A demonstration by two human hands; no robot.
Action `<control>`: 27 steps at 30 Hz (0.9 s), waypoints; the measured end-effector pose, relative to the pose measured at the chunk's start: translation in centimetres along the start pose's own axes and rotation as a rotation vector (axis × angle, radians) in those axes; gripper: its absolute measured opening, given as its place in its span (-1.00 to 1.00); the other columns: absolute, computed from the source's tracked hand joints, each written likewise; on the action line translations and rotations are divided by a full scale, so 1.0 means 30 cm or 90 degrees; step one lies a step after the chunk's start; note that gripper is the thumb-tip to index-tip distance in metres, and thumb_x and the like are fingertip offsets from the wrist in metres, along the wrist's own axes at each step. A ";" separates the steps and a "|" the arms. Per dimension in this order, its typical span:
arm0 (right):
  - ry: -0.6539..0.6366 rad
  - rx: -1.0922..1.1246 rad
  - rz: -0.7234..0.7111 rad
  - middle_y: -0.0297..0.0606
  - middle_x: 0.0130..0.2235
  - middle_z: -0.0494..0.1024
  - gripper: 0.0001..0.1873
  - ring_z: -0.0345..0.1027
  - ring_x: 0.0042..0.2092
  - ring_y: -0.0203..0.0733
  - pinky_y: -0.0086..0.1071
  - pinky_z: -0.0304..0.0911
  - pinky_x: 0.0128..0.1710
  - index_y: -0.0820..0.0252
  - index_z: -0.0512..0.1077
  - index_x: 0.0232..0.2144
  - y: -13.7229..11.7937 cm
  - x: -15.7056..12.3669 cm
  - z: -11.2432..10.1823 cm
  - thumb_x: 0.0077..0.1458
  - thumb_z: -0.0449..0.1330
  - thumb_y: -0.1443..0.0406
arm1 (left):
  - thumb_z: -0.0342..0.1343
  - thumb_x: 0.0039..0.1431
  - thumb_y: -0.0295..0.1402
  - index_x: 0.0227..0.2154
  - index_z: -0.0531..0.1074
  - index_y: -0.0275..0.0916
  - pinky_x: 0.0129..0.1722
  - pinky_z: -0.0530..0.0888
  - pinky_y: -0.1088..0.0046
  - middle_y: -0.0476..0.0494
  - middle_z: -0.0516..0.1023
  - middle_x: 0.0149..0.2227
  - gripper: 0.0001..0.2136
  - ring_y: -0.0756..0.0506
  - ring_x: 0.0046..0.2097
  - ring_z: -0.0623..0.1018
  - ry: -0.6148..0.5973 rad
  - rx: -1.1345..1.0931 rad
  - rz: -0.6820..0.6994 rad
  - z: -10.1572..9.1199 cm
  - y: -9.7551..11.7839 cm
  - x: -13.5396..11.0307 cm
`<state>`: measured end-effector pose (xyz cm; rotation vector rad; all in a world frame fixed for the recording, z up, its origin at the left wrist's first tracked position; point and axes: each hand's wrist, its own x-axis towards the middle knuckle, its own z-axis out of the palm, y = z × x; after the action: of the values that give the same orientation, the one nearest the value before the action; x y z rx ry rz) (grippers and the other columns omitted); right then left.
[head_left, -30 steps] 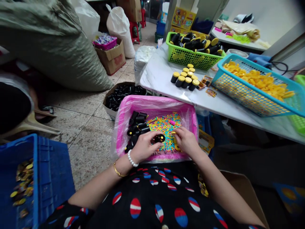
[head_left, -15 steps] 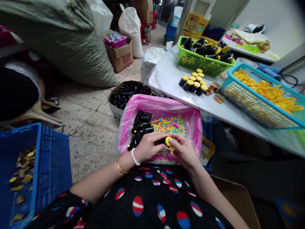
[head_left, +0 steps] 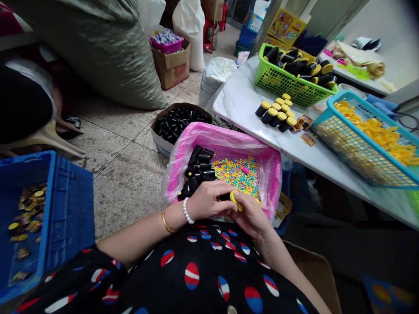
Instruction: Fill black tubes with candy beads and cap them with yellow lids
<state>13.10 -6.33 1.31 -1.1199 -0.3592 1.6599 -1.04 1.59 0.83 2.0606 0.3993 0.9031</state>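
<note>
Capping over the pink basket [head_left: 229, 136]. The left hand [head_left: 209, 201] has its grip clenched round a black tube [head_left: 225, 197], of which only the end shows. The right hand [head_left: 252, 216] pinches a yellow cap [head_left: 234, 199] in its grip, and the cap touches the tube's mouth. Both hands hang over the basket's near rim, at 12 o'clock from the lap. Inside the basket, loose tubes [head_left: 199, 168] lie at 11 o'clock of the hands and beads [head_left: 240, 172] at 12 to 1. Capped tubes [head_left: 276, 111] stand on the desk [head_left: 238, 100] at 1 o'clock, near the green basket [head_left: 281, 85]. The blue basket [head_left: 360, 174] of caps sits at 2. Judged good practice: hold the tube mouth-up and steady, seat the cap square before pressing, and work above the basket so stray beads fall back in.
</note>
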 end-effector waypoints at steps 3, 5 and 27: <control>-0.031 0.011 -0.001 -0.40 -0.53 0.39 -0.75 0.22 -0.53 -0.34 -0.40 0.28 -0.46 0.19 0.44 -0.47 0.002 -0.007 -0.009 -0.05 0.35 0.14 | 0.23 0.10 -0.23 -0.14 0.51 -0.31 -0.11 0.52 0.39 -0.23 0.60 -0.19 -0.69 -0.11 -0.15 0.57 -0.010 0.024 0.002 0.008 -0.002 -0.008; -0.053 0.001 0.010 -0.41 -0.56 0.36 -0.70 0.22 -0.53 -0.32 -0.38 0.27 -0.47 0.19 0.43 -0.48 0.002 -0.011 -0.014 -0.07 0.36 0.09 | 0.23 0.11 -0.26 -0.11 0.50 -0.32 -0.10 0.52 0.38 -0.26 0.59 -0.16 -0.68 -0.11 -0.13 0.57 -0.005 0.031 0.008 0.016 -0.002 -0.014; -0.018 0.028 -0.030 -0.46 -0.61 0.32 -0.80 0.14 -0.59 -0.46 -0.57 0.15 -0.56 0.24 0.46 -0.57 0.003 0.023 -0.003 -0.19 0.44 0.32 | 0.24 0.08 -0.33 -0.08 0.49 -0.27 -0.18 0.51 0.39 -0.20 0.60 -0.19 -0.67 -0.08 -0.20 0.57 0.049 0.010 -0.039 0.015 -0.011 -0.008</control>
<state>13.10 -5.78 0.85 -1.0483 -0.3629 1.6358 -0.87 1.39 0.28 2.0222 0.5091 0.9472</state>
